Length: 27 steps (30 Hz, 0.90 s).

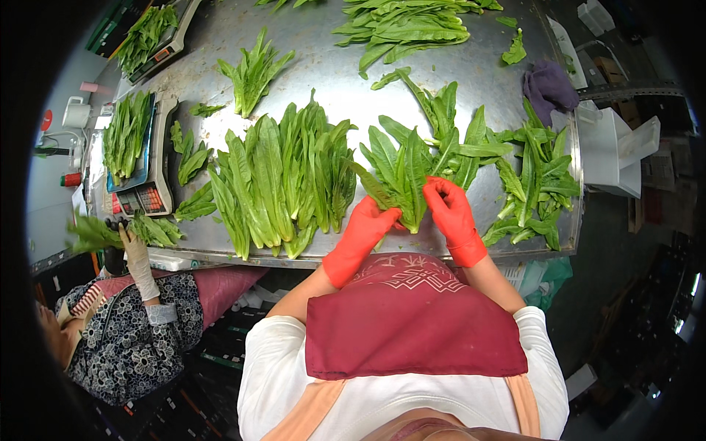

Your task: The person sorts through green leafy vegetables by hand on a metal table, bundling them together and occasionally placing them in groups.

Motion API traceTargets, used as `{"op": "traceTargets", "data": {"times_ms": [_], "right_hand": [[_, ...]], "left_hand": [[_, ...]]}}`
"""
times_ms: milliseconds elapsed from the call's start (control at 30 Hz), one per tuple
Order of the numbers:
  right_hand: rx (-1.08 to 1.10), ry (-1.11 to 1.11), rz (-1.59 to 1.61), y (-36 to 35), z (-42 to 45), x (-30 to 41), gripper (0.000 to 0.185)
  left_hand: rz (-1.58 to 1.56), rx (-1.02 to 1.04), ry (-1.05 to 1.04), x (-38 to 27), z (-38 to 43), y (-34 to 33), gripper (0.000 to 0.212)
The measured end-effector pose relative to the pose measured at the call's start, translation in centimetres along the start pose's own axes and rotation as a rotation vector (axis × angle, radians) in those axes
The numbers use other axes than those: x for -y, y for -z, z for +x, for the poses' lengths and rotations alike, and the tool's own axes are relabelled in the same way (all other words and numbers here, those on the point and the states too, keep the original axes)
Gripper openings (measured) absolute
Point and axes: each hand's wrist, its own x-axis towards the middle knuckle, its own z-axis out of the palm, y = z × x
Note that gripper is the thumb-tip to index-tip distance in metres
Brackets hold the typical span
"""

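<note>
My left hand [364, 234], in a red rubber glove, holds the base of a leafy green lettuce bunch [405, 165] close to the table's near edge. At the right side of that bunch is my right hand [451, 215], gloved alike, its fingertips pinched together by a leaf; whether they grip it I cannot tell. More loose leaves [477, 149] lie just beyond and to the right. Left of my hands, long-leaved bunches [281, 182] rest side by side, stems towards me. A heap of leaves and stems [532, 182] is at the table's right edge.
The metal table [325, 71] bears a large lettuce pile [408, 27] at the far side and a purple cloth [549, 91] at right. Scales [161, 149] with lettuce stand left. A co-worker's gloved hand [138, 259] handles leaves there. A white plastic container [609, 154] is beyond the right edge.
</note>
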Motion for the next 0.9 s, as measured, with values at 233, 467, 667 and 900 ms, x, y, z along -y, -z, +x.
{"op": "traceTargets", "data": {"times_ms": [233,467,667,900], "right_hand": [[0.036,0.214,-0.168,-0.7,0.1,0.5,0.011],[0.044,-0.088,0.304,0.5,0.3,-1.1,0.01],[-0.06,-0.094,0.33,0.3,-0.2,-0.7,0.013],[-0.056,-0.057,0.242,0.0,-0.3,-0.1,0.014]], "left_hand": [[-0.01,-0.049,-0.086,0.5,-0.3,-1.3,0.027],[-0.051,-0.013,0.03,0.0,0.2,0.2,0.022],[-0.112,-0.069,0.031,-0.8,0.0,-0.2,0.022],[-0.104,0.006,-0.039,-0.6,-0.1,-0.3,0.027]]}}
